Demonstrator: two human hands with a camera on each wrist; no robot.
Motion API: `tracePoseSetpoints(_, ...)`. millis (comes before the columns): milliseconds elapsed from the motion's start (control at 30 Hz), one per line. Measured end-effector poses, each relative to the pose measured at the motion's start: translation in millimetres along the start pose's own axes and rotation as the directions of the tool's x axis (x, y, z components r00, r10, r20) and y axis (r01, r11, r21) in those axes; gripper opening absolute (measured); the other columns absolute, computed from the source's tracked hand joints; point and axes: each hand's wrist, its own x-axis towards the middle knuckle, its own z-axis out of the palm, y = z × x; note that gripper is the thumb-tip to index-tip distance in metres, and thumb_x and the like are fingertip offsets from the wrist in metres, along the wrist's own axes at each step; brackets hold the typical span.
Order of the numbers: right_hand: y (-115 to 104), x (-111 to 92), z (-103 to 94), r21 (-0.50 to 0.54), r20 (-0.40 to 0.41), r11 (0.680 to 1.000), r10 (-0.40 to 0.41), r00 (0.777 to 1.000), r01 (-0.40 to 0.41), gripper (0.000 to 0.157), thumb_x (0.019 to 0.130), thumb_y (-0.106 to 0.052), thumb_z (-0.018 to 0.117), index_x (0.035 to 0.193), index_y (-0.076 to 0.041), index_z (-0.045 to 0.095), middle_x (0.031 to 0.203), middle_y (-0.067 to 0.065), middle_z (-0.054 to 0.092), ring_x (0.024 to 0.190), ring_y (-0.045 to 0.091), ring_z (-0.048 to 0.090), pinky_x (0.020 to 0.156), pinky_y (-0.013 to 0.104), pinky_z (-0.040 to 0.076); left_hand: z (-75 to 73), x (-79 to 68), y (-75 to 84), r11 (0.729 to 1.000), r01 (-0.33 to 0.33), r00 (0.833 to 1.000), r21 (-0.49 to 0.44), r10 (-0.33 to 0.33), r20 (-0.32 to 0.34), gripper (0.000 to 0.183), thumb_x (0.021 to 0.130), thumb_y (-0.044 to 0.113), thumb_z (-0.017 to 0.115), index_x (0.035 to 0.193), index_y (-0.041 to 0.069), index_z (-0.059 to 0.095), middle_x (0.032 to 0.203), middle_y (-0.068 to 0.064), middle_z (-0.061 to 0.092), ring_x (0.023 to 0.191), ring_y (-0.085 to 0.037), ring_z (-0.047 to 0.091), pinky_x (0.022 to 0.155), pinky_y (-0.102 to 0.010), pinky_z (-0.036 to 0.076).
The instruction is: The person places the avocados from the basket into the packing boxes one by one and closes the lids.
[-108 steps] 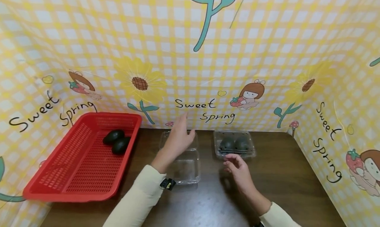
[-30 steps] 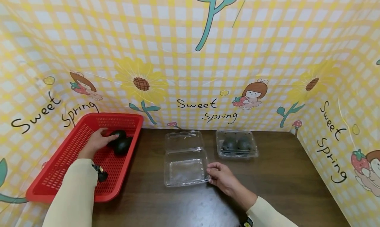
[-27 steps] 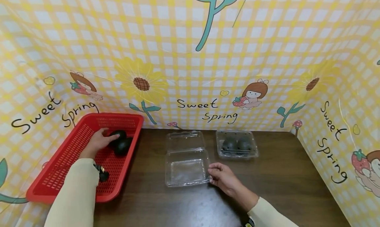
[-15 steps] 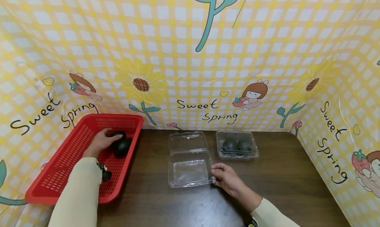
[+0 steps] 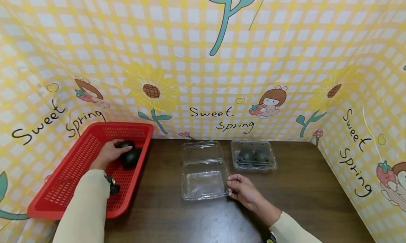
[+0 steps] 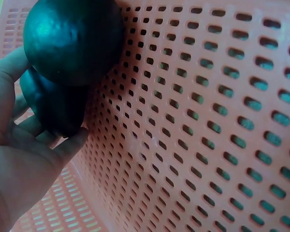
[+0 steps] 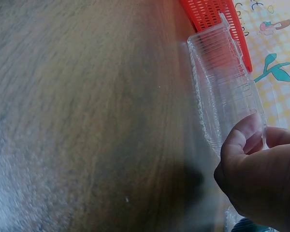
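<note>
Two dark green avocados lie side by side in the red plastic basket [image 5: 120, 204]. My left hand [image 5: 109, 153] reaches into it and grips the farther avocado [image 5: 125, 144] between thumb and fingers. In the left wrist view, fingers curl round that avocado [image 6: 55, 104], with the other avocado [image 6: 72, 38] close against it. An open clear plastic clamshell box [image 5: 204, 183] sits on the table with its lid laid back and nothing inside. My right hand [image 5: 245, 192] pinches the right edge of this box; the right wrist view shows the thumb against its clear wall [image 7: 217, 82].
A closed clear clamshell box [image 5: 253, 155] with avocados inside stands at the back right of the brown wooden table [image 5: 301, 190]. A yellow checked cloth [image 5: 203, 73] hangs close behind the table and along both sides.
Earlier my left hand was over the open box; it has since gone into the basket. My right hand has left the closed box's front and slid the open box slightly right.
</note>
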Motion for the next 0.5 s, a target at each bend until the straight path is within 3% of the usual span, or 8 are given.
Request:
tracePoseSetpoints(333,0,0,0.6,-0.006,-0.001,1.000,0.000,1.000,0.000,0.010,0.099,0.000,0.058,0.108,-0.003,0.053,0.091,0.000,0.053,0.074,0.011,0.054,0.068,0.025,0.053,-3.2,-5.4,5.9,0.998,0.043,0.999,0.037,-0.042,-0.023,0.097,0.096,0.060,0.064,0.152,-0.012,0.033,0.149,-0.039,0.039,0.124,-0.045,0.046,0.110,-0.062,0.041)
tracePoseSetpoints(500,0,0,0.5,-0.007,0.001,1.000,-0.001,1.000,0.001,0.010,0.100,0.000,0.058,0.108,-0.004,0.053,0.091,0.000,0.053,0.074,0.011,0.054,0.068,0.025,0.053,-4.0,-9.3,13.5,0.999,0.010,0.999,0.046,-0.008,-0.047,0.096,0.096,0.061,0.063,0.151,-0.013,0.033,0.147,-0.039,0.041,0.122,-0.045,0.048,0.106,-0.061,0.044)
